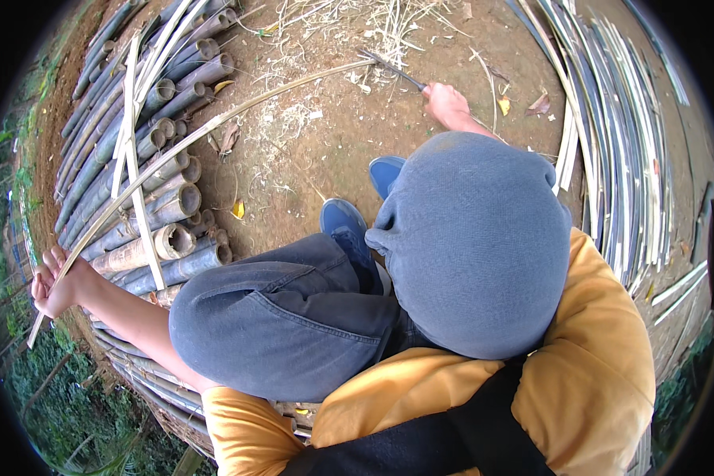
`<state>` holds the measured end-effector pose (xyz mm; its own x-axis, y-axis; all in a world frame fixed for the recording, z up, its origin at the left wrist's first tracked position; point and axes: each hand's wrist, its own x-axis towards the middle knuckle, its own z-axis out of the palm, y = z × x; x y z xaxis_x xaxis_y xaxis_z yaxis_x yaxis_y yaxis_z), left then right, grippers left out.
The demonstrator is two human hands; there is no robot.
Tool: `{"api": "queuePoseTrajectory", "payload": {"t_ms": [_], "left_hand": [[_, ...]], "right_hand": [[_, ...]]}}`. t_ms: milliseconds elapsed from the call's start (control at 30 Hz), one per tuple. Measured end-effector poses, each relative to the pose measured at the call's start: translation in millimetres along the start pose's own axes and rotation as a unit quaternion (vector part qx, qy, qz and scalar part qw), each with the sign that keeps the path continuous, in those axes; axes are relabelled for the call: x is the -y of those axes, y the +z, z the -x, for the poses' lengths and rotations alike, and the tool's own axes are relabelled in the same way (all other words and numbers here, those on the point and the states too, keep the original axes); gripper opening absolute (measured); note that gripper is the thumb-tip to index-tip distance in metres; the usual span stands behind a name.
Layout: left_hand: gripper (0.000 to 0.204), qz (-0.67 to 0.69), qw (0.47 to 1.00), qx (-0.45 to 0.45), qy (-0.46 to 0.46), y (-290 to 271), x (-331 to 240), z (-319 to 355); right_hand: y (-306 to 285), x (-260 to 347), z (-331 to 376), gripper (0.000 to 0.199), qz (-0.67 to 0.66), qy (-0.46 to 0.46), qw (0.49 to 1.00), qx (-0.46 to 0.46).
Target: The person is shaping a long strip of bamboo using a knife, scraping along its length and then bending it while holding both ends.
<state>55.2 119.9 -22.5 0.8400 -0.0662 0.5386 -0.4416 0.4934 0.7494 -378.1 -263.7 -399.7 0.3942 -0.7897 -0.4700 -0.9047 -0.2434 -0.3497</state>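
My left hand, stretched far out to the left, is closed around a long, pale bamboo strip. The strip runs in a curve away from me, and its short near end sticks out below the fist. Ahead and to the right, my right hand grips a dark knife with a narrow blade. The blade's tip touches or lies very close to the strip's far end; I cannot tell which. Fingers of my right hand are partly hidden by its back. My bent knees lie between the two arms.
Cut bamboo poles are stacked at the left, with loose pale strips across them. Pale shavings litter the dirt ground ahead. Many long split strips lie bundled at the right. Green plants grow at the lower left.
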Motion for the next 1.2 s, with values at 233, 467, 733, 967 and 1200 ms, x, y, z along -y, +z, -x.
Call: {"api": "queuePoseTrajectory", "payload": {"t_ms": [233, 467, 733, 967, 1200], "left_hand": [[0.024, 0.033, 0.998, 0.046, -0.004, -2.6, -0.2, -3.1], [0.025, -0.006, 0.999, -0.049, -0.002, -4.3, 0.7, 0.6], [0.023, -0.089, 0.980, -0.179, 0.006, 8.1, 5.4, 4.2], [0.022, -0.107, 0.976, -0.190, 0.007, 5.3, 5.0, 8.8], [0.013, -0.130, 0.948, -0.288, 0.031, 27.7, 12.3, 12.6]], "right_hand": [[31.6, -17.5, 7.1, 0.023, -0.109, 0.030, 0.994, -0.007], [29.8, -13.7, 12.5, 0.023, -0.089, 0.058, 0.994, 0.005], [20.1, 18.9, 30.0, 0.025, -0.070, 0.018, 0.997, 0.010], [20.0, 18.9, 22.1, 0.028, -0.096, 0.004, 0.995, 0.023], [3.6, 28.7, -7.1, 0.029, -0.063, 0.010, 0.997, 0.034]]}}
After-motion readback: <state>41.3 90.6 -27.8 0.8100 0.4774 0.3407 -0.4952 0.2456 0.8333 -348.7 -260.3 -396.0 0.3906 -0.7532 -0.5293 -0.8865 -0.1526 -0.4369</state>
